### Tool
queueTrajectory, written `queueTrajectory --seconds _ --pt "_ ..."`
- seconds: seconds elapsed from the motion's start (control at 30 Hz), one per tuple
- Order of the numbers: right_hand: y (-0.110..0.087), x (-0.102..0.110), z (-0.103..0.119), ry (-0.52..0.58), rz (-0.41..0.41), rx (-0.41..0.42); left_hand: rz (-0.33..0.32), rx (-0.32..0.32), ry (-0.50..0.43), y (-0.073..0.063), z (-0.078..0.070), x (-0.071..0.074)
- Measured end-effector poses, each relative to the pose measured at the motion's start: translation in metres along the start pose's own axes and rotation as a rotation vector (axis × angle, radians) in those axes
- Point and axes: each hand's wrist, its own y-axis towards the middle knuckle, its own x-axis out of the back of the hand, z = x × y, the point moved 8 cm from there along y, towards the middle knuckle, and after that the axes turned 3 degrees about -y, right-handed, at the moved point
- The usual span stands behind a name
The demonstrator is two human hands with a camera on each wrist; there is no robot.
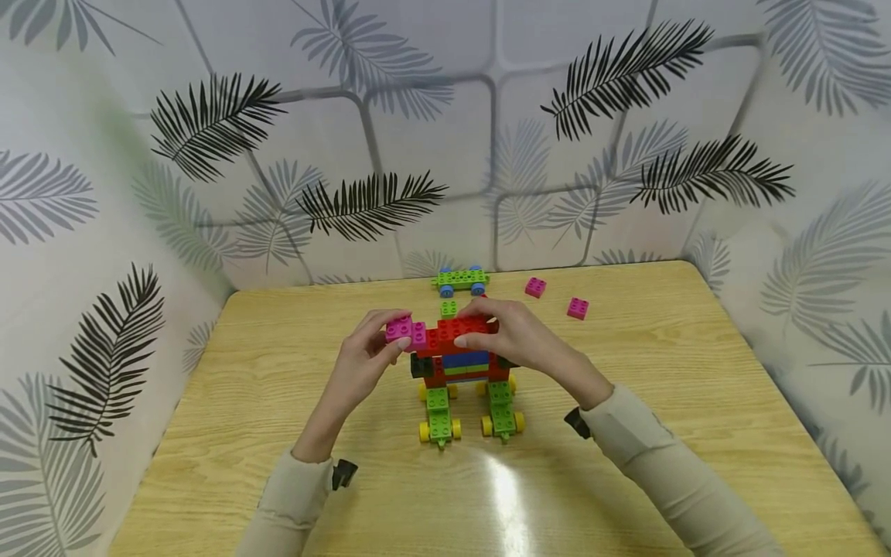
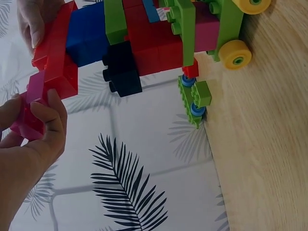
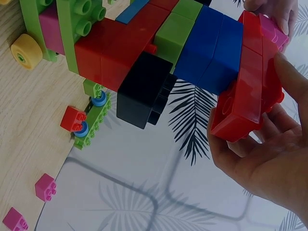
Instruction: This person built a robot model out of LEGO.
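Observation:
A tall toy-brick build stands on two green wheeled bases (image 1: 440, 422) with yellow wheels. Its body has red, green and blue bricks (image 3: 207, 48), and a black brick (image 3: 144, 89) juts from the side. Long red bricks (image 1: 462, 331) lie across the top. My right hand (image 1: 518, 333) grips their right end, thumb on the near side and fingers round the back. At their left end, my left hand (image 1: 363, 352) pinches pink bricks (image 1: 406, 333) between thumb and fingers. The pink bricks touch the red ones; whether they are pressed fully on, I cannot tell.
Behind the build stands a green wheeled base (image 1: 461, 279) with blue wheels, near a small green brick (image 1: 448, 309) and a red brick (image 3: 73, 119). Two loose pink bricks, one nearer (image 1: 578, 308) and one farther (image 1: 535, 287), lie at the back right. A patterned wall borders the table.

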Motion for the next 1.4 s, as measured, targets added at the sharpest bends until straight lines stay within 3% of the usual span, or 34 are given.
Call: queueTrajectory --seconds 0.1,0.3,0.43,0.57,0.77,1.07,1.23,1.4 --pt "-0.001 0.000 -0.001 0.002 0.002 -0.004 -0.003 -0.009 0.035 0.000 -0.002 -0.002" --pt "-0.001 -0.001 -0.001 0.008 -0.002 0.012 -0.024 -0.004 0.067 0.001 0.024 -0.003" --pt "-0.001 -0.001 -0.001 0.008 -0.006 0.030 0.007 -0.003 0.055 0.002 0.033 -0.004" --pt "-0.002 -0.001 0.000 0.013 0.000 0.034 0.051 -0.001 0.106 0.003 0.034 -0.001" --pt "-0.002 0.000 -0.001 0.021 0.004 0.018 0.161 -0.004 0.225 0.014 0.025 -0.005" --pt "-0.001 -0.001 -0.006 0.032 -0.034 0.014 0.303 -0.093 0.544 0.036 -0.008 -0.019" --pt "-0.002 -0.002 -0.008 0.056 -0.064 0.040 0.371 -0.080 0.639 0.044 -0.012 -0.033" --pt "-0.005 0.002 -0.016 0.105 -0.027 0.036 0.419 -0.071 0.704 0.048 -0.016 -0.046"
